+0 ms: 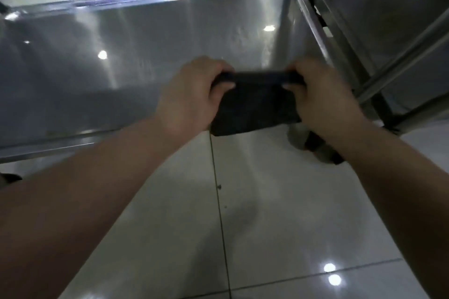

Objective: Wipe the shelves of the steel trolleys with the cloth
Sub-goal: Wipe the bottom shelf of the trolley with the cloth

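The steel shelf (121,68) lies just ahead of you; your left grip (189,97) and right grip (323,97) each pinch one upper corner of the cloth (255,107); it stretches crosswise between them, over the shelf's near edge.

No text, label, brand, number or sign readable on the steel shelf (170,56), cloth (255,107) or floor (267,201)
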The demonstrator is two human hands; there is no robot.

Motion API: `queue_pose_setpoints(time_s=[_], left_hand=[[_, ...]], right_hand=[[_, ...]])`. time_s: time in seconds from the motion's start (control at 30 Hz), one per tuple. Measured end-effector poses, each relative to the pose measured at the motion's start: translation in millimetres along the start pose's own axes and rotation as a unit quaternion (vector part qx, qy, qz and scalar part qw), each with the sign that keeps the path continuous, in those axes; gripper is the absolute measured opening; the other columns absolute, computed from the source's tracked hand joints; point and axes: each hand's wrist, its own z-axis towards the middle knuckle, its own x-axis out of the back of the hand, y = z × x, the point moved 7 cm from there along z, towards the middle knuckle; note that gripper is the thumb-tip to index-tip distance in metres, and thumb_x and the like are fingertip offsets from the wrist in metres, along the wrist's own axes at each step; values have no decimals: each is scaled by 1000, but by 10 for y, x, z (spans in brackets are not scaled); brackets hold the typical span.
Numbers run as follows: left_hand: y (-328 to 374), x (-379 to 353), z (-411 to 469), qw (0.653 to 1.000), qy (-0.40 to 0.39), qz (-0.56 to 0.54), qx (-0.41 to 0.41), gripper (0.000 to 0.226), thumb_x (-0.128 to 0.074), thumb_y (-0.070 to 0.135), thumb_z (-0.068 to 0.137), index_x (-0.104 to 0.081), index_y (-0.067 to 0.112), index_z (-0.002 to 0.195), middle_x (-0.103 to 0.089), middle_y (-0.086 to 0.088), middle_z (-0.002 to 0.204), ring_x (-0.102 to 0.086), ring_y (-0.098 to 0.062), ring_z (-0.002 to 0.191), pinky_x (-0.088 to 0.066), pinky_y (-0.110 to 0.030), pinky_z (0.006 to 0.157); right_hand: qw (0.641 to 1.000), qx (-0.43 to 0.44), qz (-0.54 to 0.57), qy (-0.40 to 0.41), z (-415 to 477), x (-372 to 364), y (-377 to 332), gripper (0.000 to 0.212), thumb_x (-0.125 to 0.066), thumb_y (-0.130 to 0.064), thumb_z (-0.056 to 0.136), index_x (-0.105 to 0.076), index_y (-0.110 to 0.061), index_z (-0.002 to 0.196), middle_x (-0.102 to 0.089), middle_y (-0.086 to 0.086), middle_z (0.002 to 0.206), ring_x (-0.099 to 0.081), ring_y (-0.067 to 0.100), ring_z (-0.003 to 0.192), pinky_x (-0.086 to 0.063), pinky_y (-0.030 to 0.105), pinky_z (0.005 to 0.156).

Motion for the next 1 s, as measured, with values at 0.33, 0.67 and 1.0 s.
queue_pose_setpoints(time_s=[0.33, 0.67, 1.0], left_hand=[[-150, -160, 781, 994, 51, 98, -10, 30, -54, 32, 95, -67, 23, 122, -64, -7, 117, -56, -31, 110, -41, -40, 95], [-1164, -515, 264, 995, 26, 55, 82, 48, -44, 39, 96, -54, 19, 139, -51, -9, 144, -41, -30, 135, -27, -39, 114], [-1913, -854, 290, 941, -145, 228, 201, 59, -9, 68, 92, 0, 54, 149, 2, 12, 164, 5, -20, 151, 5, -62, 115]], right_hand=[[995, 17, -96, 24, 875, 23, 330, 25, -52, -3, 89, -63, -12, 109, -62, 16, 110, -57, 36, 104, -46, 41, 85], [991, 28, -127, -13, 303, -682, 414, 57, -38, -54, 92, -66, -14, 122, -59, 17, 127, -48, 43, 124, -28, 54, 109], [959, -97, -233, -129, 570, -1299, 837, 81, 1, -93, 70, 4, -60, 145, 4, -12, 164, 6, 42, 148, 12, 67, 110]])
